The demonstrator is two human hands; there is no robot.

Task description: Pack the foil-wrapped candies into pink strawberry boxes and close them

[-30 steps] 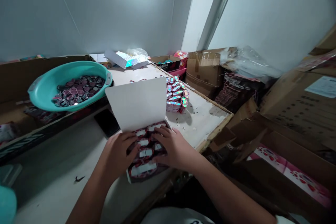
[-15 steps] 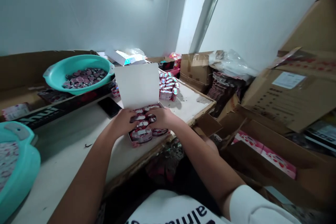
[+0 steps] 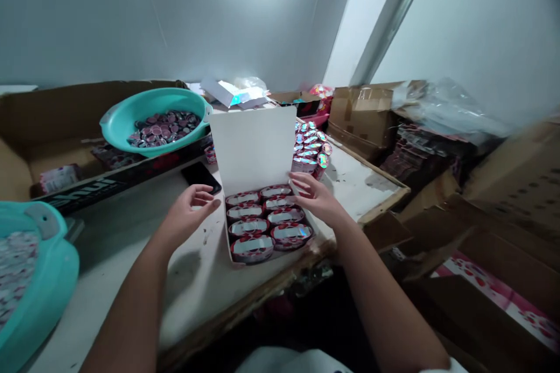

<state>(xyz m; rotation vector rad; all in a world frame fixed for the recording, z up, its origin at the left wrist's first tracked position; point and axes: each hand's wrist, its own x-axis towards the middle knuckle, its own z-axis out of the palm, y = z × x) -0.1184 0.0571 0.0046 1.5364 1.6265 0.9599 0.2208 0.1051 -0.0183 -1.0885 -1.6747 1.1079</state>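
An open box, its white lid (image 3: 258, 148) standing upright at the back, holds two columns of oval packs (image 3: 251, 247) with shiny tops and red-pink sides. Left of the box my left hand (image 3: 186, 215) hovers above the table, fingers curved and apart, holding nothing. At the box's right edge, close to the lid's lower right corner, is my right hand (image 3: 317, 198); its fingers are spread with nothing gripped. More shiny packs (image 3: 310, 148) stand in rows behind the lid on the right. A black phone (image 3: 201, 176) lies behind my left hand.
One turquoise basin (image 3: 153, 99) of round dark pieces rests on a long carton (image 3: 100, 186); another basin (image 3: 61, 280) with pale pieces is at the left. The worn table edge (image 3: 262, 287) runs in front. Cardboard boxes (image 3: 361, 119) crowd the right.
Both hands have come off the packs and moved apart to either side of the box, uncovering the packs. The view has turned left and nearer to the box.
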